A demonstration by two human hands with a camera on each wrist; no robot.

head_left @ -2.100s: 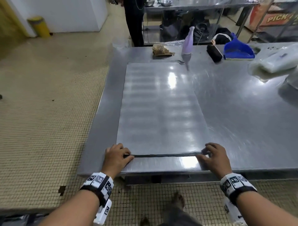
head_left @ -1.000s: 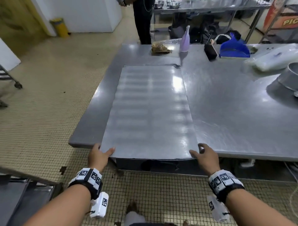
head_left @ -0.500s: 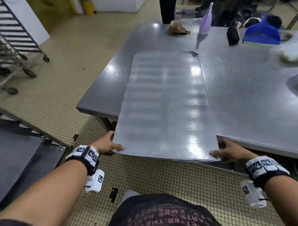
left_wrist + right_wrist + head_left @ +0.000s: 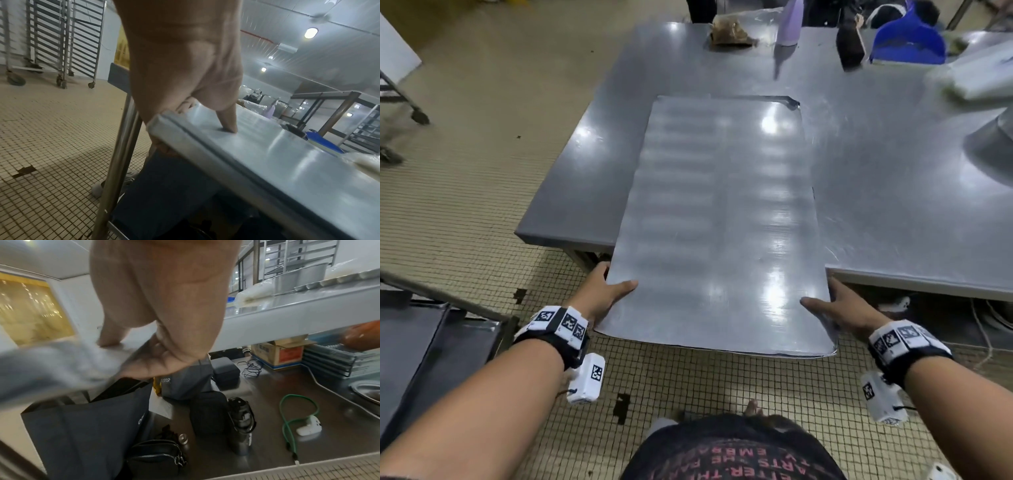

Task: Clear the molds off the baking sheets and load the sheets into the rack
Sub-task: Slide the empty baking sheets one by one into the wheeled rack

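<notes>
Left hand (image 4: 599,291) and right hand (image 4: 842,308) pinch the baking sheet's (image 4: 722,222) near corners; its near end overhangs the surface (image 4: 893,192).

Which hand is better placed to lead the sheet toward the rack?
Left, probably. The left hand grips the sheet on the side nearest the racks; the right hand grips the opposite edge and would follow.

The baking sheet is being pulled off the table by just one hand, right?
Not quite: two hands pull it. The head view shows the left hand and the right hand each gripping a near corner of the baking sheet, which overhangs the table.
</notes>
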